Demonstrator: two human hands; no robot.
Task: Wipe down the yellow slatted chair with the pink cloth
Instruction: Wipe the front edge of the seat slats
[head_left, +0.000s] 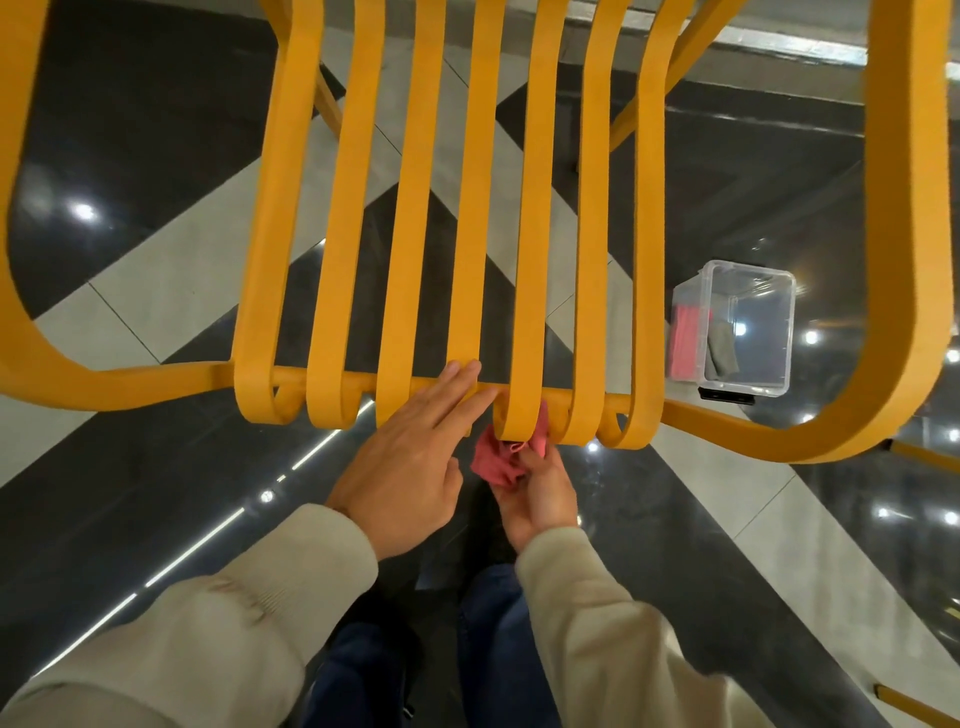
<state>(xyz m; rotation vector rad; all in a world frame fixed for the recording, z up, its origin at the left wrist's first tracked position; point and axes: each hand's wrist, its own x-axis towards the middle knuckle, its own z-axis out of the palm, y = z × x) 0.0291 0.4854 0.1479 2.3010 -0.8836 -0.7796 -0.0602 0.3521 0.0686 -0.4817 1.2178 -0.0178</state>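
Under the right hand (535, 499), which is clamping it, the pink cloth (498, 460) is rubbing a curled slat end of the yellow slatted chair (524, 312); beside it, the left hand (410, 457) is lying flat and open on neighbouring slats. Most slats and both arms probably remain.

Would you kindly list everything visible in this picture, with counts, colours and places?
chair: one, yellow, slatted, fills the upper frame.
cloth: one, pink, bunched under the curled end of a slat.
box: one, clear plastic, on the floor at right, red and grey items inside.
floor: glossy black and grey tiles.
left hand: flat on a slat end.
right hand: gripping the cloth.
sleeves: two, beige.
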